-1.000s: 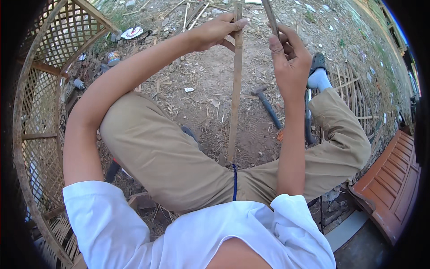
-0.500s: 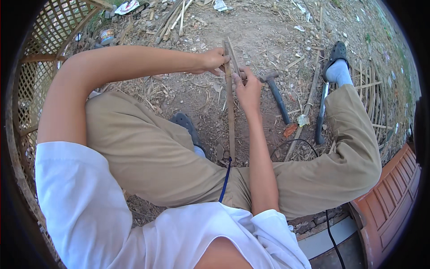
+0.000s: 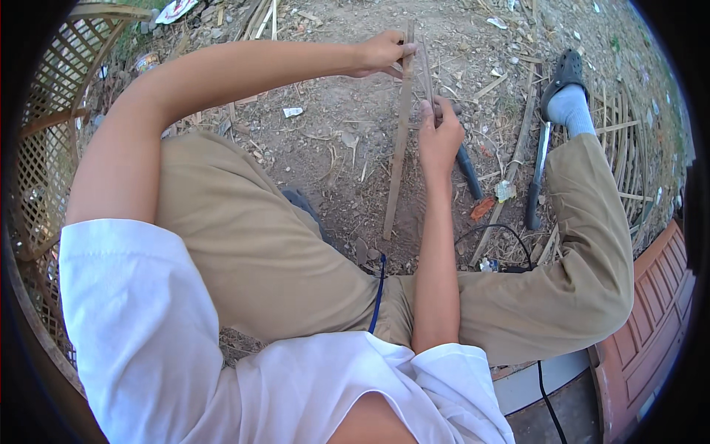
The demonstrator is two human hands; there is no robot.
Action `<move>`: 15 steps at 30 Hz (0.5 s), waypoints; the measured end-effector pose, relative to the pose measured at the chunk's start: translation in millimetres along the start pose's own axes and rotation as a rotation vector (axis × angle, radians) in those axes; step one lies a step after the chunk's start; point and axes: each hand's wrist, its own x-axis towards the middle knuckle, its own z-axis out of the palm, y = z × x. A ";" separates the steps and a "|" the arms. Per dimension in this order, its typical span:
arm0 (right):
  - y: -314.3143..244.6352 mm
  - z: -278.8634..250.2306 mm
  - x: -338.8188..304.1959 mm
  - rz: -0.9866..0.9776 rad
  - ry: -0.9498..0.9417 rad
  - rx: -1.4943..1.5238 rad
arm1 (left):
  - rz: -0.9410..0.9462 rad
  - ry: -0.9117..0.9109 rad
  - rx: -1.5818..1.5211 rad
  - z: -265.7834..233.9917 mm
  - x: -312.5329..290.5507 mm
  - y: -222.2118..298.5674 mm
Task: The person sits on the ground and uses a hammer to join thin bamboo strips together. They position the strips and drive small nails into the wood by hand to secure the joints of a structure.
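Note:
My left hand (image 3: 383,54) is closed round the upper part of a long flat wooden strip (image 3: 399,140), which slants down toward me with its lower end between my legs. My right hand (image 3: 441,137), just right of the strip, pinches a thin grey-brown length (image 3: 426,70) that looks like a blade or a narrow slat; which one I cannot tell. Its upper end comes close to my left thumb. Behind my right hand lies a hammer (image 3: 467,172), its dark handle showing and its head partly hidden.
A long dark-handled blade (image 3: 534,189) lies by my right foot (image 3: 566,85). Wooden slats (image 3: 614,148) are piled at right. A lattice panel (image 3: 52,140) stands at left, a reddish-brown panelled board (image 3: 643,325) at lower right. A black cable (image 3: 510,233) crosses the ground.
Both hands have shifted forward and right, carrying the wooden strip and the thin length. The strip's lower end has swung away from my lap, and the hands are farther apart.

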 end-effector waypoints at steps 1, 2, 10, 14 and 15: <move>-2.6 0.9 1.8 0.013 0.038 -0.002 | -0.004 0.005 -0.003 -4.1 3.7 3.9; -5.1 1.2 2.6 0.013 0.031 -0.001 | 0.064 0.028 0.041 -8.9 7.2 8.4; -11.6 -5.9 9.1 0.007 0.140 0.039 | 0.202 -0.123 0.684 -19.3 19.7 41.6; 0.2 -10.4 0.4 -0.083 0.159 -0.111 | 0.078 -0.221 0.729 -2.3 4.9 21.5; 4.8 -8.0 -3.8 -0.107 0.128 -0.132 | 0.030 -0.202 0.708 -2.4 0.2 16.0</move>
